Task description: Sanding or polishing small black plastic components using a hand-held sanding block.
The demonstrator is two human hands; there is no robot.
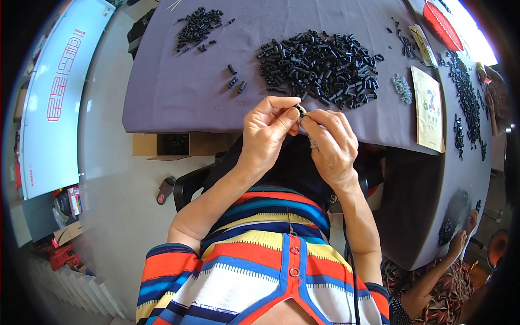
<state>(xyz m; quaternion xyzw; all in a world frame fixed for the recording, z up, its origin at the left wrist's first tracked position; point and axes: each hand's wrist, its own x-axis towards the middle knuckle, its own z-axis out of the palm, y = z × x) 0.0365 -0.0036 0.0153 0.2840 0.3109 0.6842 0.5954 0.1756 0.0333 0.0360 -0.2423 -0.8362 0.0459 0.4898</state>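
Note:
Just in front of the table's near edge, my two hands meet. Thumb and fingers of my left hand (264,132) pinch a small black tubular part (299,110). My right hand (335,146) has its thumb and forefinger closed at the right end of that part; what the fingertips pinch is too small to tell. Small clear pieces (313,143) show under the curled fingers of my right hand. Beyond my hands lies a big heap of black tubular parts (319,67). A smaller black pile (198,28) lies farther left, with a few loose parts between.
A purple-grey cloth (162,97) covers the table. To the right are a clear-piece pile (401,88), a beige paper packet (428,108) and a red basket (442,24). Another person's hand (458,243) works at the right-hand table. A cardboard box (203,143) sits below.

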